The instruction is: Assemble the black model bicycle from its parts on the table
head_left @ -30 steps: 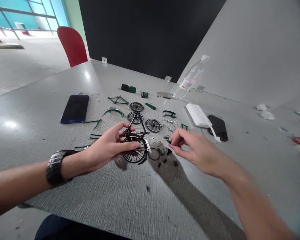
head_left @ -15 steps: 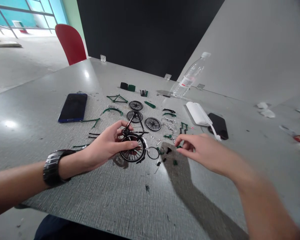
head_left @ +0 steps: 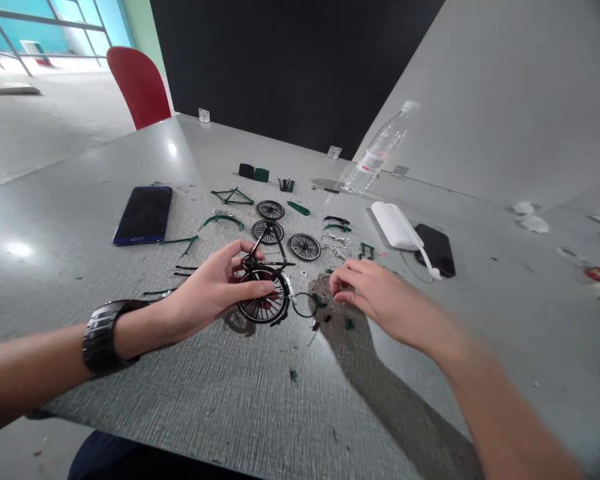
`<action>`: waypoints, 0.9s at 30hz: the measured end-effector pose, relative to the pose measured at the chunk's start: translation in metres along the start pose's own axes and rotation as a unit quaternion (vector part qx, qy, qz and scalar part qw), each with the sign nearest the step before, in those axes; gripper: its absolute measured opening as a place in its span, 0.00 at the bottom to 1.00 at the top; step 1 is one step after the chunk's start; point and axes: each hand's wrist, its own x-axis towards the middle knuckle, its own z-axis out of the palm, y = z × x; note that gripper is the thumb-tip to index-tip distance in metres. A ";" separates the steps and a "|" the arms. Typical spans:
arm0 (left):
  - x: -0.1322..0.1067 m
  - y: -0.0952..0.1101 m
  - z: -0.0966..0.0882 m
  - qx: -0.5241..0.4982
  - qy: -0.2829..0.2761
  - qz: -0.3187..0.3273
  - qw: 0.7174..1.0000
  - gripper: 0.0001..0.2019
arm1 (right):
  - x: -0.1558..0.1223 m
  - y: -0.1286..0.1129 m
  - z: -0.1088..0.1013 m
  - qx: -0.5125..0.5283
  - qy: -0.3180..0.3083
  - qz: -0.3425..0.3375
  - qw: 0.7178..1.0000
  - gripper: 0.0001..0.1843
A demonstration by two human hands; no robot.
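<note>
Steady Grip, Fine Search

At the near edge of a grey table, above a dark-clothed leg, a person works bare-handed over a spread of miniature cycle parts. The left hand, a black wristband behind it, grips a part-built black model bicycle — thumb across the spokes, fingers behind the frame — left of centre among the pieces. The right hand hangs low on the other side with its fingertips curled close together; whether they pinch anything cannot be told. A thin ring and a small green piece lie nearby.

The step in hand appears to be the handling of one small part while the model is held ready. The next move seems to call for a delicate fingertip pinch on the right and an unmoving hold on the left, clear of the tiny loose bits.

Beyond the hands rest a loose wheel, a dark phone, a white case and a green frame. A clear bottle stands before a black panel; a red chair is at the far left.
</note>
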 end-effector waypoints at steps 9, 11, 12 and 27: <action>-0.002 0.001 0.003 0.001 0.000 -0.001 1.000 0.22 | -0.002 -0.004 -0.006 0.076 0.098 -0.005 0.992 0.16; -0.002 -0.001 0.002 0.014 -0.006 0.006 1.000 0.22 | -0.001 -0.012 -0.004 0.110 0.130 -0.030 0.985 0.17; -0.002 -0.001 0.001 0.025 -0.009 0.011 1.000 0.22 | 0.000 -0.016 -0.003 0.135 0.148 -0.041 0.979 0.17; -0.004 -0.004 -0.001 0.167 -0.035 0.078 0.982 0.20 | 0.006 -0.066 0.036 0.489 0.262 -0.026 0.832 0.07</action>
